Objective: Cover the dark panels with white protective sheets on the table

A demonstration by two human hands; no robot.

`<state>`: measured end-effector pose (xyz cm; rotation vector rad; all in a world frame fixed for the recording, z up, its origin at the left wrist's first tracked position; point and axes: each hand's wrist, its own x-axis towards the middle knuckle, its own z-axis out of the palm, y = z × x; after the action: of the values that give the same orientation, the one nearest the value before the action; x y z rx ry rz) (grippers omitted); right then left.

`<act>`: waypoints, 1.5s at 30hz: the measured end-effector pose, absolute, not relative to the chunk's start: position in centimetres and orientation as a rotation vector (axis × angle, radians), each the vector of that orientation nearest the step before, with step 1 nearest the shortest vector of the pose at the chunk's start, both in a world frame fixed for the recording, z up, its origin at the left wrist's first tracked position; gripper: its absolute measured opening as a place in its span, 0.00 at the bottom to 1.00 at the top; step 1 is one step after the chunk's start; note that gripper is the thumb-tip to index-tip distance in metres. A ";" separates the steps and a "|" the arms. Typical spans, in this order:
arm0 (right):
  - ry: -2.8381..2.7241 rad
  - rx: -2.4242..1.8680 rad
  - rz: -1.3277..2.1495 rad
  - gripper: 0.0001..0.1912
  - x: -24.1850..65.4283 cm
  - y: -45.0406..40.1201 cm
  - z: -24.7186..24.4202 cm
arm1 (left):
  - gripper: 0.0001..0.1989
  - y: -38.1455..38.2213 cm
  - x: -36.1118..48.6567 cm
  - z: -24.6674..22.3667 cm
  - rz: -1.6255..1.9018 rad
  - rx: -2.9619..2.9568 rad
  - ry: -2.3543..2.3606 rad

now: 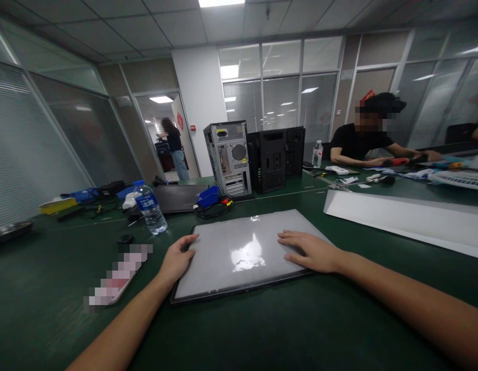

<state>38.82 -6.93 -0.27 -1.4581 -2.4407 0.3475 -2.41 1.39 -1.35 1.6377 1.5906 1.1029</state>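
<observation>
A flat panel (219,273) with a glossy white face and a thin black frame lies on the green table in front of me, reflecting the ceiling light. At its left edge, my left hand (179,260) touches the border, thumb and forefinger apart and the other fingers mostly hidden. My right hand (310,251) lies flat on the right part of the white face, fingers stretched out. Neither hand has visibly closed around anything.
A water bottle (149,208), a black round cap (125,239) and a partly blurred phone-like object (120,278) are on the left. Computer cases (231,159) stand behind the panel. A long white sheet-like piece (409,219) lies right; a co-worker (362,139) sits beyond it.
</observation>
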 end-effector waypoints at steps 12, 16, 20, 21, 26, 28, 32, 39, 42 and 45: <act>-2.316 -1.610 -0.049 0.31 43.4 -4.5 -0.1 | 0.26 2.7 -3.4 -2.8 1.152 1.623 1.466; -1.967 -2.019 -0.443 0.33 52.5 -2.2 -1.7 | 0.26 2.8 -3.5 -2.7 1.184 1.587 1.445; -1.644 -2.429 -0.343 0.43 59.2 -1.9 -3.5 | 0.26 3.3 -3.7 -3.0 1.223 1.546 1.386; -1.609 -2.471 -0.288 0.44 59.9 -1.8 -3.8 | 0.26 3.4 -3.8 -3.1 1.238 1.525 1.359; -1.615 -2.504 -0.200 0.38 59.3 -1.4 -4.2 | 0.28 3.4 -3.8 -2.8 1.272 1.377 1.287; -1.654 -2.485 -0.229 0.32 58.2 -1.3 -3.8 | 0.28 3.2 -3.7 -2.6 1.263 1.358 1.281; -1.695 -2.444 -0.305 0.25 55.3 -1.5 -2.2 | 0.29 3.4 -3.6 -2.6 1.246 1.426 1.295; -1.975 -1.986 -0.183 0.29 48.6 -3.1 1.0 | 0.28 4.0 -3.5 -2.9 1.219 1.469 1.342; -2.029 -1.910 -0.177 0.30 46.9 -3.6 0.9 | 0.28 3.8 -3.3 -2.7 1.225 1.458 1.363; -2.060 -2.113 -0.264 0.30 46.0 -3.9 0.2 | 0.27 3.8 -3.2 -2.7 1.240 1.468 1.373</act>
<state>46.01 -3.91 0.23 -2.1126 -2.0600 -0.2642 -3.24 3.84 -2.66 1.4677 1.3734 1.2400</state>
